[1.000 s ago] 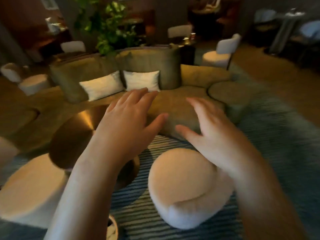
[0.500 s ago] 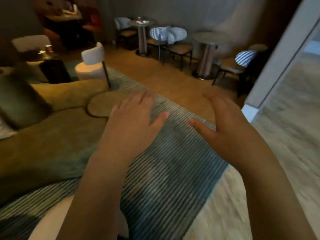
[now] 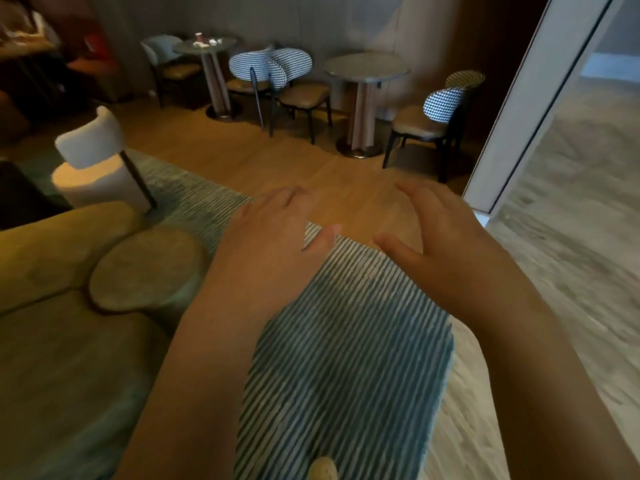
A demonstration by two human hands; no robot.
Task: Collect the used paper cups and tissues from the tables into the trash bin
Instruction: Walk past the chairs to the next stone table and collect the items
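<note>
My left hand (image 3: 266, 244) and my right hand (image 3: 440, 244) are raised side by side in front of me, palms down, fingers spread, holding nothing. Far off at the back, a round café table (image 3: 221, 46) carries a small reddish paper cup (image 3: 198, 37) and a few white crumpled tissues (image 3: 207, 44). A second round table (image 3: 366, 69) to its right shows a bare top. No trash bin is in sight.
An olive sofa (image 3: 52, 341) with a round cushion fills the left. A striped teal rug (image 3: 346, 358) lies under my hands, wood floor beyond. Patterned chairs (image 3: 270, 69) surround the tables. A white stool chair (image 3: 93, 161) stands left; a white pillar (image 3: 526, 109) rises on the right.
My view has swung right, from the sofa, pillows and round stools to the café tables and pillar. Both hands stay raised and spread in front of me, holding nothing.
</note>
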